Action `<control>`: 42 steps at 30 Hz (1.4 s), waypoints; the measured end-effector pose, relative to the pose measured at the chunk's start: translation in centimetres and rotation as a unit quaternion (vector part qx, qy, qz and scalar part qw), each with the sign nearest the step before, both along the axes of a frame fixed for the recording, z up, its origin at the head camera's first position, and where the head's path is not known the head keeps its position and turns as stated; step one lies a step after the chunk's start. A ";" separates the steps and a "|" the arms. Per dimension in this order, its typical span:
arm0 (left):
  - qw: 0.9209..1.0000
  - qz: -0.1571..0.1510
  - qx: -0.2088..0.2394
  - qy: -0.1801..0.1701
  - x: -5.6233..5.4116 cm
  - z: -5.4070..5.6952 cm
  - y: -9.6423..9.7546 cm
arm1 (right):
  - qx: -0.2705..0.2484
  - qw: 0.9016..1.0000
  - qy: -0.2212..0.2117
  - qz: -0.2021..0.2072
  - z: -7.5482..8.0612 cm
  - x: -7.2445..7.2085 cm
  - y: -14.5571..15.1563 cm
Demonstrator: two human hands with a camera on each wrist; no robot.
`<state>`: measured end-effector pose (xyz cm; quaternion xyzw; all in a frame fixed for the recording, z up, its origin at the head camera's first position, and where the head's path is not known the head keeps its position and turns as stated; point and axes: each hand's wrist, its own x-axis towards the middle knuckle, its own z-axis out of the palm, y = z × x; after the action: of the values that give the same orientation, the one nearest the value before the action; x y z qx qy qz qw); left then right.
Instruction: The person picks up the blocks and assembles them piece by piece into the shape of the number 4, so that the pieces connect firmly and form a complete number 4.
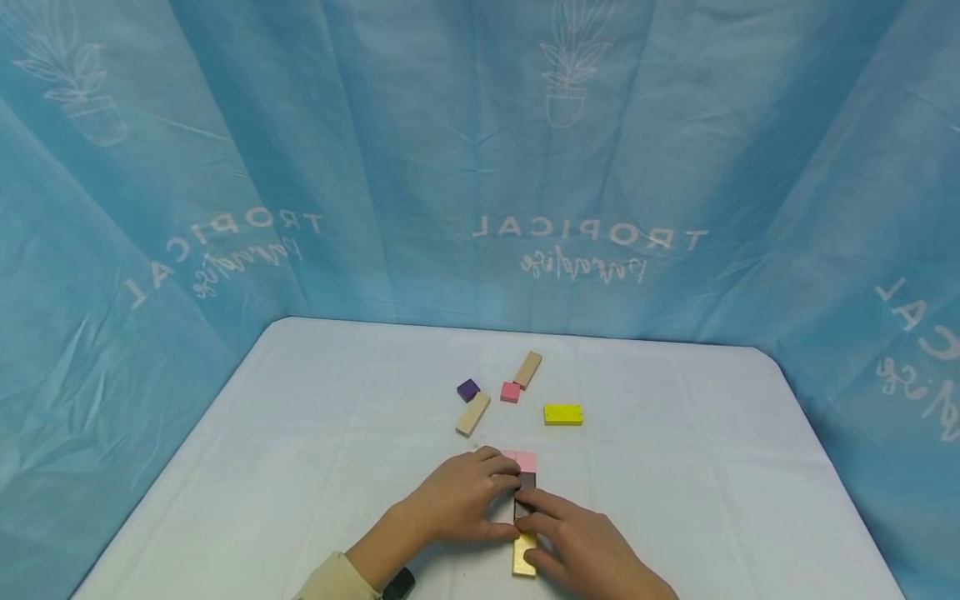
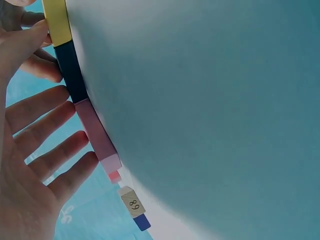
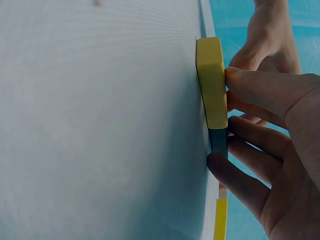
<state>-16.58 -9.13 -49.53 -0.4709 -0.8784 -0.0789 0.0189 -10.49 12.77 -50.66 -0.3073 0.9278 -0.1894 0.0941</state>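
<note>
A straight row of small blocks runs away from me on the white table: a gold block [image 1: 524, 565] nearest, a dark block [image 1: 527, 481] beyond it, and pink [image 1: 527, 462] at the far end. My left hand [image 1: 465, 497] lies along the row's left side; in the left wrist view its fairly straight fingertips touch the dark and pink blocks, with the thumb by the gold block [image 2: 58, 22]. From the right, my right hand [image 1: 581, 543] touches the row, thumb at the gold block [image 3: 211, 85] and fingers at the dark block [image 3: 218, 141]. Fingers partly cover the dark block.
Farther back lie a yellow block [image 1: 563, 415], a purple block [image 1: 468, 390], a coral-pink block [image 1: 510, 392] and two plain wooden blocks, one nearer [image 1: 473, 415] and one farther [image 1: 528, 370]. A blue curtain [image 1: 480, 167] stands behind the table [image 1: 675, 467].
</note>
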 end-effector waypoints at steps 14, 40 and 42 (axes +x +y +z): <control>1.000 0.001 -0.006 0.007 0.5 0.0 0.1 | 0.000 1.000 -0.001 -0.004 -0.1 0.1 -0.1; 1.000 0.007 0.000 0.011 0.6 -0.1 0.2 | -0.001 1.000 0.016 0.008 0.2 0.0 0.1; 1.000 0.007 0.002 0.012 0.6 -0.1 0.2 | 0.001 1.000 0.018 0.007 0.2 0.0 0.1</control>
<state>-15.97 -8.95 -49.65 -0.4655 -0.8814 -0.0746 0.0304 -10.44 12.88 -50.46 -0.3171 0.9275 -0.1820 0.0786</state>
